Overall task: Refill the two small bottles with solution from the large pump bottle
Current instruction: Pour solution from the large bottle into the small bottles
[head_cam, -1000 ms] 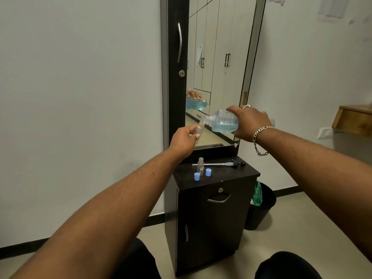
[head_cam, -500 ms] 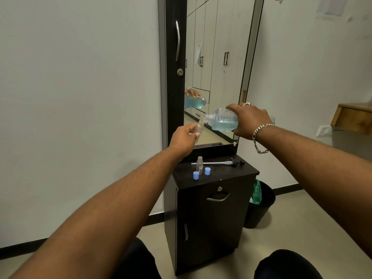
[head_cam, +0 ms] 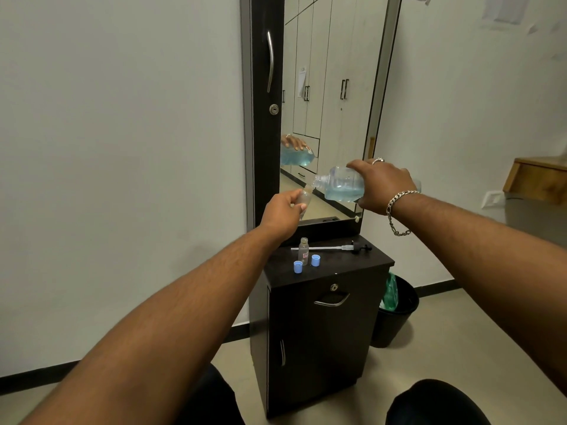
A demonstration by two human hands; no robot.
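My right hand (head_cam: 382, 187) grips the large clear bottle (head_cam: 340, 187) of blue solution, tipped on its side with its open neck pointing left. My left hand (head_cam: 280, 214) holds a small clear bottle (head_cam: 305, 199) just under that neck, mouth to mouth. The second small bottle (head_cam: 303, 250) stands upright and uncapped on the dark cabinet top (head_cam: 362, 262). Two blue caps (head_cam: 298, 267) (head_cam: 315, 260) lie in front of it. The pump head with its long tube (head_cam: 337, 248) lies flat behind them.
A tall mirror (head_cam: 331, 87) rises behind the cabinet and reflects the large bottle. A black waste bin (head_cam: 395, 320) with a green bag sits on the floor to the cabinet's right. A wooden shelf (head_cam: 540, 179) juts from the right wall.
Both hands with their bottles have stayed together in nearly the same pose; the view has drifted slightly. The things on the cabinet have not moved.
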